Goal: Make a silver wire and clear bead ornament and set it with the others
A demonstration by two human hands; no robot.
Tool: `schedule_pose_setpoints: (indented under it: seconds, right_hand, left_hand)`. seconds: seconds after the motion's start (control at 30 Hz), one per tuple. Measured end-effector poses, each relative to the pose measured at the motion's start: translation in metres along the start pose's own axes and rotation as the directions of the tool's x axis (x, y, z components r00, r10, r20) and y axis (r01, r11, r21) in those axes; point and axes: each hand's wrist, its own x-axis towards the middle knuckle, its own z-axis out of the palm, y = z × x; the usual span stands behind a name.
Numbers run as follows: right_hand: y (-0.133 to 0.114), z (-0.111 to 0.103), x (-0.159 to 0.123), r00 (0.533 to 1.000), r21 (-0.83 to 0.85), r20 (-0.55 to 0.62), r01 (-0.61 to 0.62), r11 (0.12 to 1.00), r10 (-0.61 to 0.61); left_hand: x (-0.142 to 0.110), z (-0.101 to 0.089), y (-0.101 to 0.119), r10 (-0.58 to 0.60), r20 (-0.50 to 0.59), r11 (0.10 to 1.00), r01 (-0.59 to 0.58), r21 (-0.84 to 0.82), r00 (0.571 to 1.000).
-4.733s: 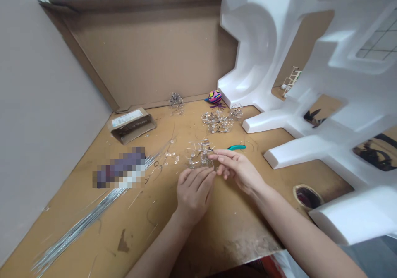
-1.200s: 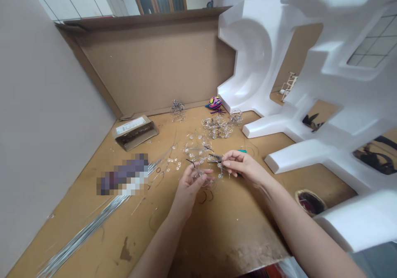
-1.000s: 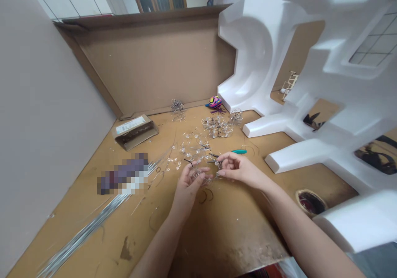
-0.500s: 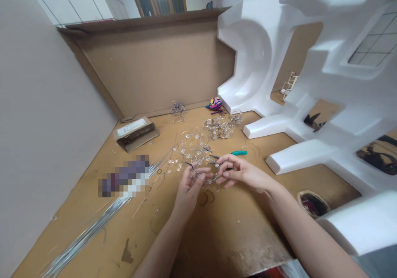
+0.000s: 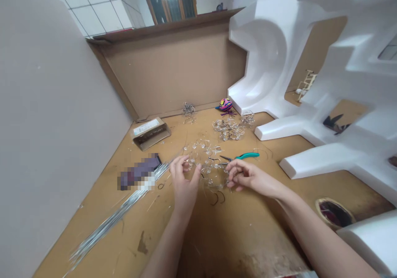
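Brown tabletop, smooth w/ scuffed, paler blotches at the near edge; nr. R side, a roundish hole w/ rough pale rim, dark reddish inside. Thin dark curved wire bits lie just nearer than the hands. L hand is spread wide, thumb well apart from fingers, nothing seen in it; R hand has fingers curled in close, tips at the fine wire, can't tell if it's gripping any. Btwn & just beyond them sits the wire-and-bead piece: springy thin silver loops w/ clear, glassy round beads, some dark twisted ends. Off L, a bundle of straight shiny wires runs diagonally, partly under a pixelated patch. Pliers lie past R hand: slick teal handle, dark pointed nose. Further: open cardboard box, matte w/ pale label; a curly bead-&-wire cluster; multicol. rounded item; dull dark wire clump. At back, flat brown cardboard panel & smooth white moulded form, scooped & cut out; then gridded white tiles.
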Motion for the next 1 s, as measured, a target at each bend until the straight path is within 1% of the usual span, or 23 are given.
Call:
schedule_pose_setpoints:
  seconds: [0.03, 0.07, 0.17, 0.23, 0.3, 0.4, 0.47, 0.57, 0.67, 0.73, 0.77, 0.83, 0.9, 0.93, 0.97, 1.0]
  right_hand:
    - [0.000, 0.001, 0.000, 1.000, -0.003, 0.006, 0.000, 1.000, 0.000]
    - [0.000, 0.001, 0.000, 1.000, -0.006, 0.008, 0.002, 1.000, -0.002]
    - [0.001, 0.002, 0.001, 1.000, -0.021, 0.005, 0.011, 1.000, -0.011]
    - [0.002, 0.002, 0.002, 1.000, -0.034, 0.016, 0.020, 0.999, -0.020]
    - [0.003, 0.002, 0.003, 0.999, -0.042, 0.036, 0.033, 0.999, -0.032]
    - [0.004, 0.003, 0.002, 0.998, -0.050, 0.047, 0.035, 0.998, -0.033]
    - [0.004, 0.003, 0.002, 1.000, -0.056, 0.022, 0.014, 0.998, -0.013]
    - [0.004, 0.003, 0.003, 0.999, -0.048, -0.025, -0.048, 0.998, 0.047]
    - [0.004, 0.001, 0.006, 0.995, -0.016, -0.059, -0.085, 0.996, 0.084]
    - [0.005, 0.000, 0.008, 0.992, 0.009, -0.089, -0.092, 0.996, 0.093]
    - [0.005, 0.000, 0.008, 0.989, 0.017, -0.111, -0.096, 0.995, 0.097]
    - [0.006, 0.000, 0.010, 0.981, 0.016, -0.166, -0.102, 0.995, 0.104]
    - [0.007, 0.000, 0.012, 0.973, -0.003, -0.207, -0.101, 0.995, 0.099]
    - [0.008, 0.000, 0.013, 0.972, -0.016, -0.216, -0.094, 0.995, 0.089]
    - [0.008, 0.000, 0.014, 0.974, -0.028, -0.215, -0.082, 0.996, 0.074]
    - [0.009, 0.001, 0.014, 0.977, -0.042, -0.209, -0.063, 0.997, 0.053]
  left_hand:
    - [0.001, -0.001, 0.000, 0.016, 0.008, 1.000, -0.016, 0.015, 1.000]
    - [0.002, -0.001, -0.001, 0.000, 0.024, 1.000, 0.000, 0.006, 1.000]
    - [0.004, -0.001, -0.003, -0.122, 0.110, 0.984, 0.134, -0.115, 0.986]
    - [0.005, -0.002, -0.005, -0.168, 0.152, 0.967, 0.193, -0.168, 0.974]
    - [0.007, -0.003, -0.005, -0.165, 0.141, 0.971, 0.186, -0.153, 0.976]
    - [0.008, -0.008, -0.004, -0.089, 0.112, 0.994, 0.095, -0.055, 0.990]
    - [0.008, -0.010, -0.002, -0.042, 0.102, 0.999, 0.042, 0.007, 0.994]
    - [0.006, -0.012, 0.003, 0.014, 0.076, 1.000, -0.015, 0.010, 0.997]
    - [0.003, -0.013, 0.006, 0.140, 0.062, 0.990, -0.141, 0.008, 0.988]
    - [0.000, -0.013, 0.008, 0.269, 0.091, 0.961, -0.274, 0.048, 0.959]
    - [-0.002, -0.013, 0.009, 0.341, 0.115, 0.934, -0.350, 0.067, 0.933]
    - [-0.006, -0.011, 0.010, 0.472, 0.185, 0.865, -0.493, 0.092, 0.862]
    - [-0.011, -0.008, 0.012, 0.548, 0.233, 0.803, -0.583, 0.121, 0.803]
    - [-0.013, -0.007, 0.012, 0.561, 0.248, 0.785, -0.603, 0.142, 0.790]
    - [-0.015, -0.005, 0.013, 0.558, 0.257, 0.779, -0.605, 0.164, 0.789]
    - [-0.017, -0.003, 0.014, 0.544, 0.258, 0.783, -0.593, 0.185, 0.799]
